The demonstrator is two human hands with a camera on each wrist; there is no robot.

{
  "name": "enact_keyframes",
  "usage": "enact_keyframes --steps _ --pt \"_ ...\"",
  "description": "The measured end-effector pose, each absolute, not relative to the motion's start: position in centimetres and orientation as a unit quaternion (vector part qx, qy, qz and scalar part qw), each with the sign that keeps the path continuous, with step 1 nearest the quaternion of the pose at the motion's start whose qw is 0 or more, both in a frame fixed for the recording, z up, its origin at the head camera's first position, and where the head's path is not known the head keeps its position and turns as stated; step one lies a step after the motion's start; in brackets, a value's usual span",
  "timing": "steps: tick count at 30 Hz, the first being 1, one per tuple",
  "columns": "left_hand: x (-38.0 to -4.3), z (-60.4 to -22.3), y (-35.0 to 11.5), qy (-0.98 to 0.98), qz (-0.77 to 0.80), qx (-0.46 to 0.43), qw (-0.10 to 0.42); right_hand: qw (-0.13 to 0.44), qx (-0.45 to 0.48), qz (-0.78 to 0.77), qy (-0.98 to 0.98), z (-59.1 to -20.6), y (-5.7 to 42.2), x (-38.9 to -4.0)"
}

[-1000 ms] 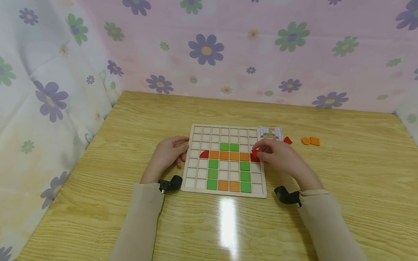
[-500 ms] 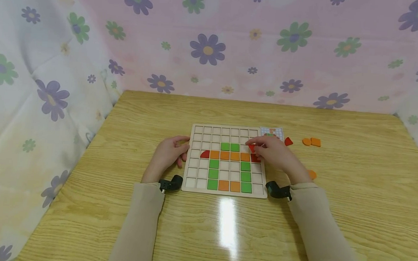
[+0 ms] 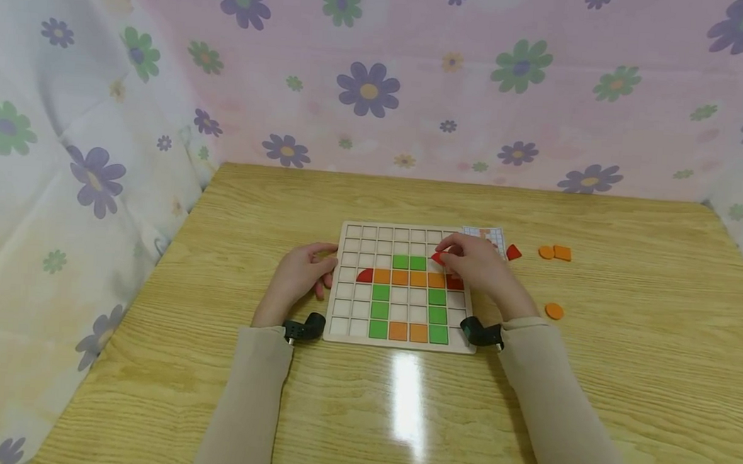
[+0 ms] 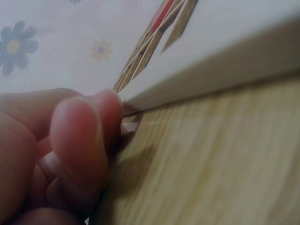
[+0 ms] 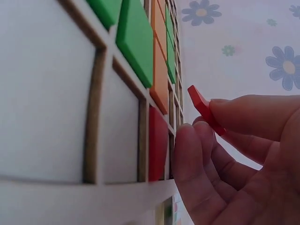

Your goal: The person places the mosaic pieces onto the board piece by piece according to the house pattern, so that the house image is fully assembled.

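A pale wooden grid board (image 3: 344, 291) lies on the table with green tiles (image 3: 379, 310) and orange tiles (image 3: 397, 331) set in its cells. Red tiles, one of them a quarter-circle (image 3: 365, 275), fill cells at both ends of the orange row. My right hand (image 3: 481, 266) pinches a small red tile (image 5: 202, 107) between thumb and fingers, held over the board's right side near the green pair. Relaxed fingers of my left hand (image 3: 299, 274) touch the board's left edge, thumb and fingertip right at the rim in the left wrist view.
A printed pattern card (image 3: 495, 236) sits at the board's far right corner, partly hidden by my right hand. Beyond it lie a loose red tile (image 3: 513, 253), an orange square (image 3: 562, 253), an orange rounded piece (image 3: 545, 252) and an orange disc (image 3: 555, 311).
My right hand has moved left and slightly away from me with the red tile, from the right-end red cell toward the green pair. The orange disc has come into view. My left hand stays put.
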State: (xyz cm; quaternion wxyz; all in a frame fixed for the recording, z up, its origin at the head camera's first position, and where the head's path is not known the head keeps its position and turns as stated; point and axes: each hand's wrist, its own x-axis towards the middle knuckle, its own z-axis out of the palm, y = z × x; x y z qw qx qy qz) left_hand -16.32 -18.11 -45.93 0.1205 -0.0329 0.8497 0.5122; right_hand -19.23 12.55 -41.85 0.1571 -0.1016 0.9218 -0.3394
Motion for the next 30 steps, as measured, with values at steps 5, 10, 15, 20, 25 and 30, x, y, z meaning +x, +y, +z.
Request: enact_keyframes --steps 5,10,15,20,25,30 --pt "-16.27 -45.94 -18.06 0.850 0.513 -0.036 0.117 0.150 -0.109 -0.327 0.927 -42.09 12.28 -19.36" --pt "-16.25 -45.88 -18.02 0.850 0.513 -0.036 0.114 0.148 -0.110 -0.309 0.933 -42.37 12.22 -19.48" --pt "-16.25 -45.95 -18.03 0.851 0.512 -0.037 0.115 0.152 -0.116 -0.296 0.936 -42.46 12.08 -19.53" --pt "-16.30 -45.99 -18.05 0.850 0.513 -0.037 0.116 0.158 -0.119 -0.291 0.936 -42.50 12.03 -19.49" --pt "-16.30 -46.00 -18.08 0.852 0.510 -0.033 0.114 0.163 -0.118 -0.293 0.934 -42.65 11.92 -19.53" --pt "-16.26 -45.92 -18.07 0.853 0.509 -0.035 0.113 0.165 -0.111 -0.300 0.933 -42.73 11.71 -19.53"
